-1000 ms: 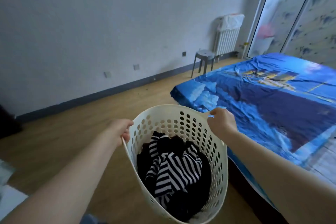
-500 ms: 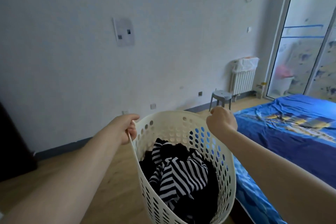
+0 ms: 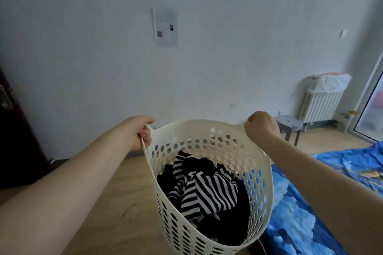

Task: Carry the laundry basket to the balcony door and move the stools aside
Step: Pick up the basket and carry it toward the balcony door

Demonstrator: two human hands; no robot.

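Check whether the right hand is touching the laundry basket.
Touching. The head view shows the right hand fisted around the laundry basket rim handle, lifting it.

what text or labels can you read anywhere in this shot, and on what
None can be read.
Paper sheet on the wall: faint print and two dark squares, too blurred to read.
Laundry basket, striped garment, grey stool, radiator: no lettering visible.

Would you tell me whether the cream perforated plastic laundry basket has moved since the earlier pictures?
Yes: the cream perforated plastic laundry basket has come nearer the grey round stool.
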